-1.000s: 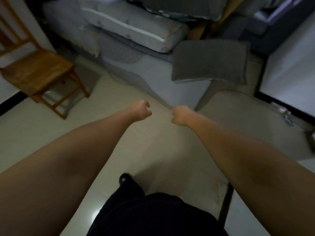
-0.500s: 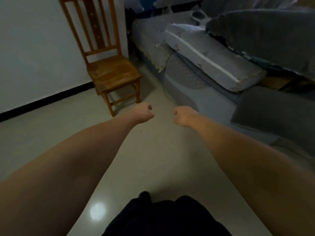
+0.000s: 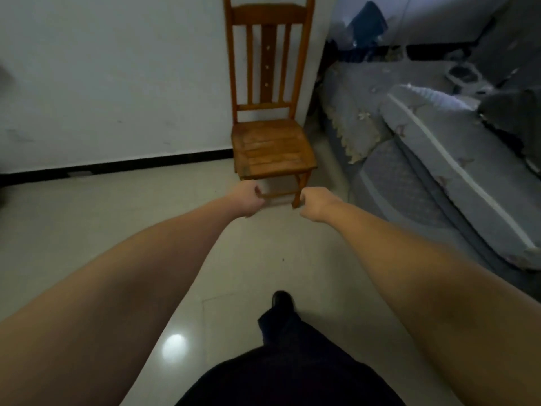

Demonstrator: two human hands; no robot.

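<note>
Both my arms stretch forward over the floor. My left hand (image 3: 248, 199) is curled into a fist and holds nothing. My right hand (image 3: 316, 205) is also a fist with nothing in it, a short gap to the right of the left one. A wooden chair (image 3: 272, 148) with a tall slatted back stands straight ahead against the white wall. My hands hang in front of its front legs, short of the seat, and do not touch it.
A grey sofa (image 3: 395, 177) with a loose long cushion (image 3: 456, 171) on it runs along the right side. The pale tiled floor (image 3: 117, 218) spreads to the left as far as a black skirting strip. My dark trouser leg and shoe (image 3: 282, 300) show below.
The view has swung left: the chair has moved from the left edge to the centre, straight ahead, and the sofa has slid to the right. Both hands stay in fists, held out together.
</note>
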